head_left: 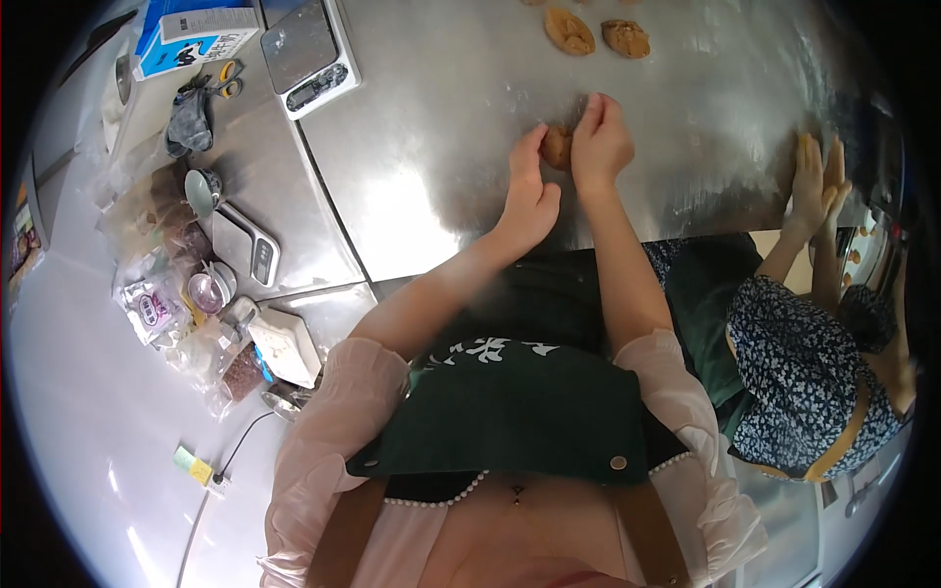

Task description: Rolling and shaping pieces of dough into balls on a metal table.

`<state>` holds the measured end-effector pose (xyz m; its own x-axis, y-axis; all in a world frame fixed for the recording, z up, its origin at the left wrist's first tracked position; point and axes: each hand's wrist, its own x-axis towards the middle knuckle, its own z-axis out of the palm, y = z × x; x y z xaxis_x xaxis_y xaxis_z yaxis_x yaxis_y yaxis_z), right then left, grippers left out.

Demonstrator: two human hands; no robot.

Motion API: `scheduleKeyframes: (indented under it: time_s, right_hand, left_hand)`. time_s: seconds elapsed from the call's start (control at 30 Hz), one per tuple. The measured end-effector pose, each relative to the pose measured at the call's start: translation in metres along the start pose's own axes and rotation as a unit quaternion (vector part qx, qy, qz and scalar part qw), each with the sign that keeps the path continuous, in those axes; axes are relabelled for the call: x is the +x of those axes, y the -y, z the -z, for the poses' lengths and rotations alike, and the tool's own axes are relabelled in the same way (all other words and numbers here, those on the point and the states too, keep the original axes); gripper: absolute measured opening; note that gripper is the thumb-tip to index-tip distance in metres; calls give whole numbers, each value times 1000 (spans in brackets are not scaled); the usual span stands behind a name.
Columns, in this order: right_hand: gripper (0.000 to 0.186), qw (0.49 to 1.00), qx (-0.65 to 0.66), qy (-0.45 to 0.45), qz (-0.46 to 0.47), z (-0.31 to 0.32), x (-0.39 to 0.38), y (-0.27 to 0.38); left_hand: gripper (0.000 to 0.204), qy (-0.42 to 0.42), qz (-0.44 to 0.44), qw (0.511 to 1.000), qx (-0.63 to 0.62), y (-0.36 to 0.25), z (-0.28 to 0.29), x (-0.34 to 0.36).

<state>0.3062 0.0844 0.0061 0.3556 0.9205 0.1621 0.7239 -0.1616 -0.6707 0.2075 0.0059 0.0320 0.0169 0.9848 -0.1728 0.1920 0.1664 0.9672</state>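
Observation:
A small lump of brown dough is between my two hands, over the steel worktop. My left hand curls around its left side, with the fingertips at its upper edge. From the other side my right hand presses against it, fingers bent and held together. Part of the lump is hidden behind the right hand. Farther off on the worktop lie two more brown dough pieces: a flattened oval one and a rougher one. A bit of another shows at the top edge.
At far left stand a kitchen scale, a blue-and-white carton and scissors. Nearer are a smaller scale, a bowl, bags and a white container. A co-worker's hands are pressed together at right.

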Motion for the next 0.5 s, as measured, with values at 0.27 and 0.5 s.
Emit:
scheduleKeyframes:
  time_s: [0.27, 0.5]
  right_hand:
    - [19, 998, -49, 43, 1, -13, -9, -1]
    - [19, 995, -70, 47, 61, -10, -10, -10]
  left_hand:
    - [71, -16, 21, 1000, 1, 1, -5, -10]
    - [70, 23, 96, 994, -55, 23, 2, 12]
